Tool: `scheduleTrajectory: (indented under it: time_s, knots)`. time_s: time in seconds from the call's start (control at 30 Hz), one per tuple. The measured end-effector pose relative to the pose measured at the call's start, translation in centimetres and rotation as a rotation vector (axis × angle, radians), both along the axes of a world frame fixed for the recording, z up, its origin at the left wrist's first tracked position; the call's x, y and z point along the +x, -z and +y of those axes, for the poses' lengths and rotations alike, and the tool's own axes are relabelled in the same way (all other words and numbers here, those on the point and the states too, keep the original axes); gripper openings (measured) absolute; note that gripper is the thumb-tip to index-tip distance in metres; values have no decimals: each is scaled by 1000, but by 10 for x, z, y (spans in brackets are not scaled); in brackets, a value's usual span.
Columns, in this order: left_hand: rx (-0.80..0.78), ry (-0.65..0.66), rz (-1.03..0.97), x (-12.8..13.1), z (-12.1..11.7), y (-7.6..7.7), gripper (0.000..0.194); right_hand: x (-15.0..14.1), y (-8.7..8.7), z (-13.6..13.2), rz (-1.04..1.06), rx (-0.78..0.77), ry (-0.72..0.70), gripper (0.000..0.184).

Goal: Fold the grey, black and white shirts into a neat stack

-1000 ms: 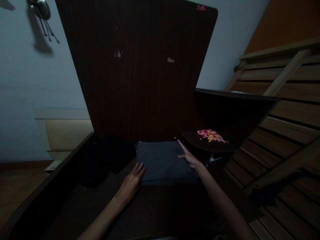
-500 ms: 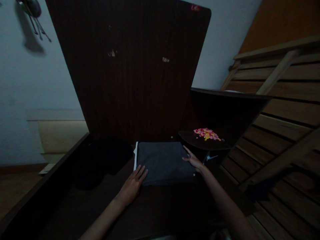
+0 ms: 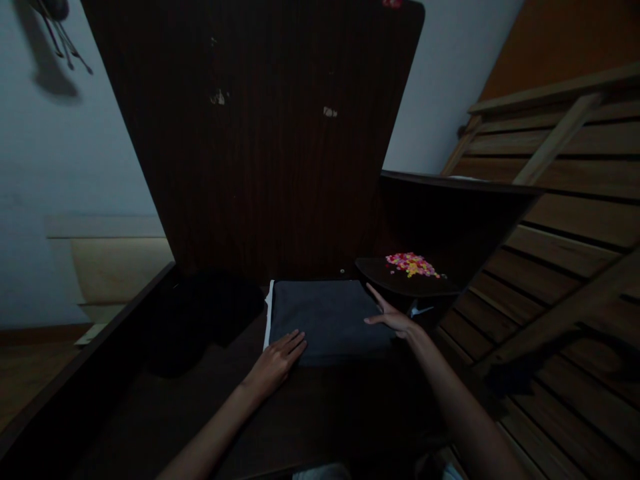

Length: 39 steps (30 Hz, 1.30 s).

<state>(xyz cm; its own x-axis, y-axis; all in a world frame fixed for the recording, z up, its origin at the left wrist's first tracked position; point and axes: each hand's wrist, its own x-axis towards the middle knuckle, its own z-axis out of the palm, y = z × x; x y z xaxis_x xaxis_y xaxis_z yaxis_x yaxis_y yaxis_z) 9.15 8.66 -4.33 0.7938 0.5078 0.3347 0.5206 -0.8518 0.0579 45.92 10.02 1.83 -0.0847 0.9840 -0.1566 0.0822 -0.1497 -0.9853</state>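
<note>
A folded dark grey cloth [image 3: 330,317] lies flat on the dark bench [image 3: 325,413], a thin white strip [image 3: 269,313] showing along its 9 o'clock edge. At its 7 o'clock corner the left hand [image 3: 280,358] rests open, palm down, fingertips on the fabric. At 3 o'clock the right hand [image 3: 393,319] is open too, thumb and forefinger spread at the edge; whether it pinches any cloth I cannot tell. A black heap [image 3: 200,320] sits at 9 o'clock. Toward 2 o'clock, a rounded shelf [image 3: 377,275] bears scattered pink, red and yellow pieces [image 3: 413,265]. A tall brown panel [image 3: 270,167] rises at 12 o'clock
</note>
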Motion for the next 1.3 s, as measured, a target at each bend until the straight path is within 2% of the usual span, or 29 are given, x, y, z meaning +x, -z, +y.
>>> scheduleTrajectory:
  time_s: [0.13, 0.33, 0.57, 0.73, 0.87, 1.0, 1.1, 1.17, 1.3]
  knots:
    - [-20, -32, -33, -5, 3, 3, 74, 0, 5, 3, 42, 2, 65, 110]
    - [-62, 4, 57, -15, -7, 1, 82, -4, 36, -3, 45, -43, 71, 109]
    - [-51, 59, 98, -18, -11, 0, 78, -5, 52, 0, 0, 184, 104, 103]
    - [-70, 57, 100, -18, -12, 0, 82, 1, 60, 1, -69, 216, 109, 102]
    - [-132, 63, 76, -17, -13, -5, 89, 4, 53, -5, -38, 173, 59, 106]
    - [-172, 64, 42, -15, -14, -7, 93, 1, 36, -3, 13, 93, 66, 111]
    - [-173, 57, 12, -12, -14, -6, 95, -5, 24, 11, 29, 64, 127, 102]
    - [-171, 53, 3, -11, -15, -4, 97, -8, 20, 27, 5, 103, 149, 91]
    - [-170, 52, 1, -10, -15, -1, 96, -9, 22, 59, -83, 199, 180, 74]
